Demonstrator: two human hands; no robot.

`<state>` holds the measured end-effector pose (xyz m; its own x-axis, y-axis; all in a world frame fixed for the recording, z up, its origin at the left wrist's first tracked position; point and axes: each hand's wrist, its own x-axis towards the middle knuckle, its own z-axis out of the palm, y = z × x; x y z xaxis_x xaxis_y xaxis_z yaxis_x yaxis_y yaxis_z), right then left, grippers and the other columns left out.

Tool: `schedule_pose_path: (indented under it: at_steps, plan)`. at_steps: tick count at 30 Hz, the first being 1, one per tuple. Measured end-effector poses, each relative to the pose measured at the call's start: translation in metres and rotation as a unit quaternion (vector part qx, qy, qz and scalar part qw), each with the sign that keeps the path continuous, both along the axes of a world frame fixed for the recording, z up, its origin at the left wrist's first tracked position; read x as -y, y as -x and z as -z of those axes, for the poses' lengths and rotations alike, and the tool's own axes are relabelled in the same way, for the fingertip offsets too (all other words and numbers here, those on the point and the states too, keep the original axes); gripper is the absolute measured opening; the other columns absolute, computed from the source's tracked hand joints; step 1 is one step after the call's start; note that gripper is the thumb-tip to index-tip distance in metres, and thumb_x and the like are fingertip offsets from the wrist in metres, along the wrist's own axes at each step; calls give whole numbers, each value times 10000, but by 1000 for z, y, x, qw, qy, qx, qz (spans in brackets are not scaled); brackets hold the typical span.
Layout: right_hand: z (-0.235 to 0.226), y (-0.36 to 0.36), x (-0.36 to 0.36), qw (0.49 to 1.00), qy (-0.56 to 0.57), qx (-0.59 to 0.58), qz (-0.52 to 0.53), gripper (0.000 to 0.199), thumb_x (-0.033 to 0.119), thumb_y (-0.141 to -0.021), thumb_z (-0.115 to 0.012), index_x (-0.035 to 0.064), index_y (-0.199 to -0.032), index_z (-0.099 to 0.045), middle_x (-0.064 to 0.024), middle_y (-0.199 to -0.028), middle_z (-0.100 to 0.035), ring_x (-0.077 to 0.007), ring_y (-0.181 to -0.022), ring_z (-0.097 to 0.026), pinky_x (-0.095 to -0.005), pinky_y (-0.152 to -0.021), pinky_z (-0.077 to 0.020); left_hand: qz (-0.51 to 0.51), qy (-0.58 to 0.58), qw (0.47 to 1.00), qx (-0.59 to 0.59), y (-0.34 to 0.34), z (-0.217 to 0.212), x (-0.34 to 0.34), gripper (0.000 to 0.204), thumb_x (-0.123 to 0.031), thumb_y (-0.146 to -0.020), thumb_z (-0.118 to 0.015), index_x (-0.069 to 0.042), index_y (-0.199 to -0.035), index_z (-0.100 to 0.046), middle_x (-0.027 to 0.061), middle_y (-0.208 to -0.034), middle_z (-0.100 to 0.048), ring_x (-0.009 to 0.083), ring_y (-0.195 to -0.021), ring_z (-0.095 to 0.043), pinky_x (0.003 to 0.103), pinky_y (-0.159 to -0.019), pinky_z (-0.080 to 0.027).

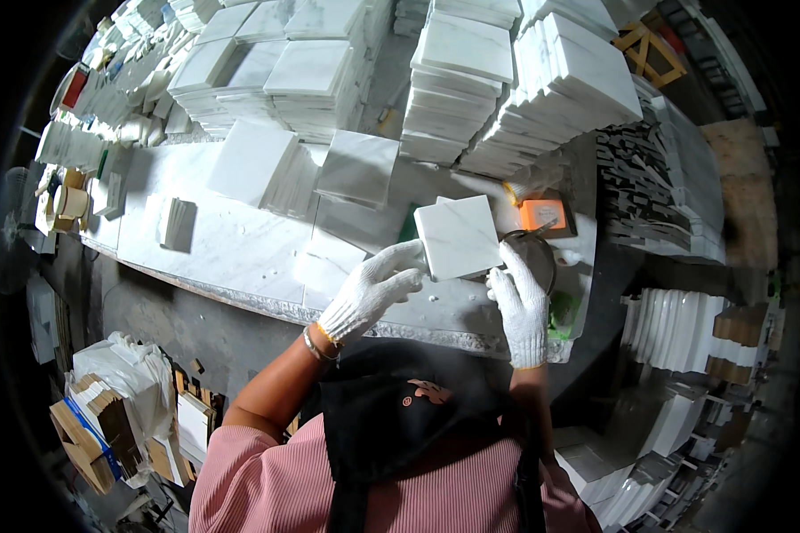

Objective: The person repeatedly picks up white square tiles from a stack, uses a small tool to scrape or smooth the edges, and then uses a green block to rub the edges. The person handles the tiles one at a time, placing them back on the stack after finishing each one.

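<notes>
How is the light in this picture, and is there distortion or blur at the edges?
Head view: bright light on the white tile held by the left hand and right hand, and on the tile stacks; the table edge bends from fisheye distortion; the corners are black, and the floor area is dim.

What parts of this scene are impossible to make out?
All in the head view:
- Underside of the square white marble tile: faces away.
- Left hand and right hand skin: hidden by white knit gloves.
- Dark round thing behind the right hand: partly covered.
- Small items at the far left edge: too small, bent by the lens.
</notes>
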<state>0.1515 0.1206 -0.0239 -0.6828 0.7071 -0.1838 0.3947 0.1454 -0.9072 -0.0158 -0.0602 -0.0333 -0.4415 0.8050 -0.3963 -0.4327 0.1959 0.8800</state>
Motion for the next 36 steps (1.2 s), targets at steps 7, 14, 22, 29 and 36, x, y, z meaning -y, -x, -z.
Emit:
schedule_pose_path:
  at_steps: [7, 14, 22, 29, 36]
  plan:
    - [-17, -9, 14, 993, 115, 13, -9, 373, 107, -972, -601, 41, -1339, -604, -45, -905, -692, -81, -761, -628, -219, -694, -503, 2, 14, 998, 64, 7, -4, -4, 463, -333, -955, -647, 8, -1253, -551, 103, -1080, -690, 171, -932, -655, 293, -801, -521]
    - [-6, -11, 15, 990, 125, -25, 59, 351, 215, -995, -581, 2, -1270, -628, -67, -1051, -676, -93, -782, -636, -223, -662, -495, -6, -35, 992, 120, 2, 8, -2, 396, -303, -900, -715, 4, -1118, -593, 101, -951, -687, 171, -835, -668, 282, -718, -523]
    - [-2, -23, 14, 918, 346, -181, 72, 282, 189, -980, -611, -44, -1138, -633, -64, -954, -677, -107, -829, -632, -242, -688, -513, 56, -57, 982, 169, -11, 6, 7, 371, -162, -873, -743, -4, -1170, -587, 112, -1021, -692, 184, -903, -673, 297, -781, -539]
    - [0, -36, 16, 967, 213, -133, 48, 278, 109, -945, -618, -49, -1173, -615, -103, -1070, -675, -185, -943, -661, -319, -825, -538, 80, -91, 976, 180, -13, 4, 5, 465, -109, -873, -739, 7, -1281, -550, 111, -1197, -652, 192, -1086, -630, 328, -955, -496]
    - [-9, -30, 27, 985, 112, -130, 32, 140, 52, -891, -669, -71, -958, -679, -59, -848, -677, -96, -780, -627, -255, -714, -497, 49, -128, 967, 212, -13, -4, -4, 519, -81, -881, -724, 12, -1351, -525, 97, -1220, -650, 175, -1103, -622, 323, -976, -485]
